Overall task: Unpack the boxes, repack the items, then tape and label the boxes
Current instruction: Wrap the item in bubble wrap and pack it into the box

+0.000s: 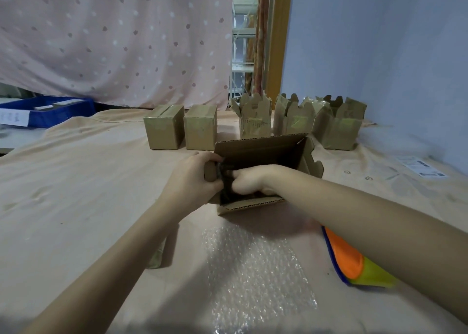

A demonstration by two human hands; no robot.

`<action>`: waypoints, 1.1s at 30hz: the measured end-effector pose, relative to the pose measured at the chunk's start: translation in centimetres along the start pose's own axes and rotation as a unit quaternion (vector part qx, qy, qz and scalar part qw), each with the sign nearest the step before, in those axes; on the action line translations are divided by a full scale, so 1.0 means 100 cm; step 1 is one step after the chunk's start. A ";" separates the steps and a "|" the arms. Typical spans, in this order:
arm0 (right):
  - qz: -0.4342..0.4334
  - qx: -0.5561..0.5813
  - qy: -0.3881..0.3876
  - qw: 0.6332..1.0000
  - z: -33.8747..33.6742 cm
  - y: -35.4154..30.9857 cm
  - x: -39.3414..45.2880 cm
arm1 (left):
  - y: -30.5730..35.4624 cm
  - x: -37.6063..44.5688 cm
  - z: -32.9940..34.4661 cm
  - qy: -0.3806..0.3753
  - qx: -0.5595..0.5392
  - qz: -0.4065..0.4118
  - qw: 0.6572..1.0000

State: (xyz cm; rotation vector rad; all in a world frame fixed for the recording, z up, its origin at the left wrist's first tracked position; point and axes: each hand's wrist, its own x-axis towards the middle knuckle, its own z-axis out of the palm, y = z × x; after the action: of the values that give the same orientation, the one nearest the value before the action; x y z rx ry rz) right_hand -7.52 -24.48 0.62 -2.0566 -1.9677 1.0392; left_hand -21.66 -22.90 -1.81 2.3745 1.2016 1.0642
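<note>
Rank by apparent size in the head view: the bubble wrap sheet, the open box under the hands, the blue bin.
1. bubble wrap sheet, though nearness to the camera enlarges it.
2. open box.
3. blue bin, far away and partly cut off, so its true size is unsure.

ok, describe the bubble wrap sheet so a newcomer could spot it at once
Start at the open cardboard box in the middle of the cloth-covered table, where both hands work. Come straight toward the camera: the bubble wrap sheet lies flat between the forearms. It is the only clear, dimpled thing; the orange and green item to its right is solid-coloured.
</note>
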 end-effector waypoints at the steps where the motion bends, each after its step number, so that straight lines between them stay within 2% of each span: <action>1: -0.003 -0.007 -0.003 1.000 0.001 0.000 0.001 | -0.002 0.000 0.000 -0.001 -0.006 -0.001 1.000; 6: -0.016 -0.013 -0.039 0.999 -0.009 0.000 -0.001 | -0.001 -0.001 0.001 0.004 -0.004 -0.003 1.000; 9: -0.022 -0.064 -0.011 0.998 -0.021 0.009 -0.006 | 0.000 -0.003 0.000 0.004 0.002 -0.006 1.000; 12: -0.031 -0.052 0.005 0.998 -0.029 0.016 -0.013 | 0.000 -0.004 0.000 0.002 0.000 -0.007 1.000; 14: -0.041 -0.082 0.016 0.996 -0.028 0.016 -0.016 | 0.002 -0.005 0.000 0.000 0.003 -0.003 1.000; 21: -0.052 -0.166 -0.039 0.984 -0.007 0.001 -0.008 | 0.006 -0.005 0.000 -0.003 0.017 -0.019 1.000; 25: -0.046 -0.096 -0.046 0.993 -0.010 0.006 -0.008 | 0.005 -0.007 -0.002 -0.001 0.017 -0.028 0.999; 28: -0.053 -0.037 -0.021 0.998 -0.026 0.012 -0.020 | 0.008 -0.010 -0.001 0.004 0.025 -0.024 0.999; 31: -0.078 -0.067 -0.012 0.995 -0.043 0.015 -0.050 | 0.009 -0.010 -0.002 -0.006 0.029 -0.032 0.999; 33: -0.118 -0.101 0.028 0.987 -0.049 0.017 -0.074 | 0.008 -0.004 -0.004 -0.019 0.028 -0.037 0.999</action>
State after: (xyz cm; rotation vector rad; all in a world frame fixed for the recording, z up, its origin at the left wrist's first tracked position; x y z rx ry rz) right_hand -2.92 -29.71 6.40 -1.8562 -2.3013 0.7543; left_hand -21.66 -23.75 -1.31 2.3595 1.3119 0.9714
